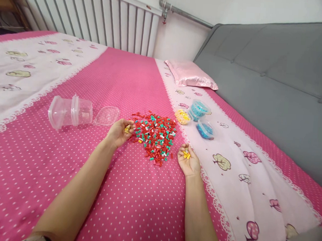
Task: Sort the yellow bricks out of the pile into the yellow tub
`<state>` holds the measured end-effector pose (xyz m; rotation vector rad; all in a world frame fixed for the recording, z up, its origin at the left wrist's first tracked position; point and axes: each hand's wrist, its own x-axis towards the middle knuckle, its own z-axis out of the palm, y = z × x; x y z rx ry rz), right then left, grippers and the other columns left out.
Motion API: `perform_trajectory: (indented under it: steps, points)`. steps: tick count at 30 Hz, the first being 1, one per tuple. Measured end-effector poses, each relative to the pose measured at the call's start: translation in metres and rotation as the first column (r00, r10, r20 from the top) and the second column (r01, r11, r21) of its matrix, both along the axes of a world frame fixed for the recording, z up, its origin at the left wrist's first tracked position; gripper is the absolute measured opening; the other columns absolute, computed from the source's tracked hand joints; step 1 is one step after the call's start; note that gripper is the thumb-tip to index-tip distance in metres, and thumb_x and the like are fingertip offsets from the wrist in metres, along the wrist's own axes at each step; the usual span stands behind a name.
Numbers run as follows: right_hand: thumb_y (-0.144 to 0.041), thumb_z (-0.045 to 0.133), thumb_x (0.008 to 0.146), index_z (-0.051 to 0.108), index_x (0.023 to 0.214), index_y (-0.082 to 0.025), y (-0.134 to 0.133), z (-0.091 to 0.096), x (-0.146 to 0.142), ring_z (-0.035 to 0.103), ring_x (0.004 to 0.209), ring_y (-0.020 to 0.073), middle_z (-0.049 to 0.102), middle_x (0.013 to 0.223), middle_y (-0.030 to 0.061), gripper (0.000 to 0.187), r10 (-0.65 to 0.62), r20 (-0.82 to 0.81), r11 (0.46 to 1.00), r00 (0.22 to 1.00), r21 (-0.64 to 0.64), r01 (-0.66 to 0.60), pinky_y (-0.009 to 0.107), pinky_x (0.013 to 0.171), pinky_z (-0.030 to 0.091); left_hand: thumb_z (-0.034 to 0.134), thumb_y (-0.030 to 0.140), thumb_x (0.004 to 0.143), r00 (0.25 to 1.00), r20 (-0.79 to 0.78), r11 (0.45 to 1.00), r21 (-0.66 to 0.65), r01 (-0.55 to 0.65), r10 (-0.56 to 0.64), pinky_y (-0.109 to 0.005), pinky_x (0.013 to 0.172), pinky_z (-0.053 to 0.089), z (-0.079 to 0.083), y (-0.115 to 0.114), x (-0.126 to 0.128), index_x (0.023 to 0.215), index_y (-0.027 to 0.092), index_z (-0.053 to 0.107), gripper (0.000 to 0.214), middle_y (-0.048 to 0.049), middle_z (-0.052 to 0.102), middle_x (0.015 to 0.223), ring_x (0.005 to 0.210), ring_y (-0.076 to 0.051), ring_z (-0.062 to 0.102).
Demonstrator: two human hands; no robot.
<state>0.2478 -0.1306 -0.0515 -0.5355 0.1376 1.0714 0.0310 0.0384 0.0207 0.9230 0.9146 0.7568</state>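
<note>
My left hand (120, 133) is palm up with its fingers curled round several small yellow building bricks (127, 129), at the left edge of a loose pile. In my right hand (188, 161), also palm up and cupped, lie more yellow bricks (186, 154). Between the hands spreads the brick pile (157, 136), mostly red with green, white and a few yellow pieces. Beyond my right hand stands a clear tub of yellow bricks (183, 116). Close to it are a tub of light blue bricks (199, 110) and a tub of darker blue bricks (205, 129).
Stacked clear plastic tubs (64, 111) lie on their side at the left, with a clear lid (107, 115) beside them. A pink pillow (192, 74) rests near the grey headboard (276, 65). A white radiator (109, 19) lines the far wall.
</note>
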Motion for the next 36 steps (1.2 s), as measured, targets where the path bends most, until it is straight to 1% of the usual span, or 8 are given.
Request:
perform_trajectory:
  steps: [4,7,11,15,17,25,29,36]
  points:
    - [-0.013,0.046,0.087,0.057,0.080,-0.017,0.000,-0.001,0.000,0.054,0.059,0.0058,0.060,0.072,-0.0009,0.014,0.008,0.023,1.000,1.000,0.002,-0.008,0.015,0.048,0.045,0.061,0.023,0.064,0.997,-0.066,0.998,0.045,0.032,-0.029,-0.016,0.035,0.016,-0.007,-0.003,-0.001,0.067,0.012,0.058,0.011,0.0048,0.043,0.047,0.038,-0.004,0.032]
    - [-0.013,0.048,0.086,0.057,0.079,-0.017,0.000,-0.002,0.001,0.055,0.060,0.0060,0.060,0.072,-0.0008,0.012,0.009,0.039,1.000,0.999,-0.003,-0.009,0.015,0.048,0.045,0.073,0.026,0.054,0.966,-0.240,0.971,0.191,0.145,-0.096,-0.018,0.041,0.023,-0.015,-0.004,-0.001,0.066,0.012,0.064,0.020,0.0044,0.048,0.047,0.043,-0.005,0.037]
    - [-0.012,0.051,0.084,0.057,0.080,-0.019,0.000,-0.003,0.001,0.054,0.059,0.0059,0.059,0.072,-0.0024,0.010,0.015,0.083,1.000,0.996,0.004,-0.016,0.015,0.048,0.045,0.074,0.035,0.051,0.720,-0.685,0.780,0.390,0.489,-0.108,-0.022,0.050,0.029,-0.024,-0.004,0.000,0.061,0.016,0.064,0.024,0.0022,0.054,0.052,0.053,-0.011,0.045]
    - [-0.013,0.051,0.084,0.056,0.080,-0.019,0.000,-0.002,0.000,0.054,0.059,0.0056,0.059,0.071,-0.0027,0.009,0.017,0.101,1.000,0.995,0.011,-0.019,0.015,0.048,0.044,0.073,0.038,0.052,0.493,-0.854,0.690,0.458,0.560,0.167,-0.024,0.052,0.026,-0.026,-0.014,0.004,0.060,0.019,0.058,0.026,0.0006,0.053,0.055,0.056,-0.014,0.048]
    - [-0.013,0.049,0.085,0.056,0.079,-0.018,-0.001,-0.001,0.000,0.054,0.059,0.0054,0.059,0.071,-0.0023,0.011,0.012,0.069,1.000,0.998,0.005,-0.012,0.014,0.048,0.044,0.072,0.038,0.054,0.445,-0.862,0.671,0.481,0.564,0.244,-0.025,0.052,0.025,-0.025,-0.021,0.007,0.060,0.020,0.055,0.025,-0.0010,0.052,0.056,0.059,-0.016,0.049]
    - [-0.012,0.053,0.083,0.057,0.077,-0.018,0.000,0.000,-0.001,0.054,0.058,0.0050,0.060,0.071,-0.0027,0.010,0.031,0.121,0.999,0.992,-0.012,-0.029,0.014,0.048,0.044,0.071,0.034,0.058,0.494,-0.845,0.653,0.494,0.575,0.204,-0.024,0.050,0.025,-0.028,-0.019,0.007,0.056,0.021,0.056,0.020,-0.0016,0.053,0.055,0.056,-0.015,0.049]
    - [-0.012,0.048,0.086,0.057,0.078,-0.018,0.000,0.001,-0.001,0.054,0.058,0.0052,0.060,0.071,-0.0020,0.013,0.014,0.048,1.000,0.999,-0.013,-0.013,0.014,0.048,0.044,0.070,0.035,0.061,0.526,-0.837,0.654,0.484,0.582,0.151,-0.024,0.050,0.025,-0.027,-0.013,0.003,0.055,0.020,0.058,0.020,-0.0010,0.055,0.055,0.053,-0.014,0.046]
    - [-0.012,0.049,0.085,0.058,0.078,-0.017,0.000,0.000,-0.001,0.054,0.059,0.0055,0.061,0.072,-0.0012,0.012,0.013,0.053,1.000,0.998,-0.009,-0.013,0.014,0.048,0.044,0.067,0.036,0.064,0.618,-0.784,0.669,0.489,0.560,0.056,-0.023,0.050,0.025,-0.025,-0.005,0.001,0.054,0.018,0.055,0.024,0.0028,0.046,0.047,0.049,-0.011,0.040]
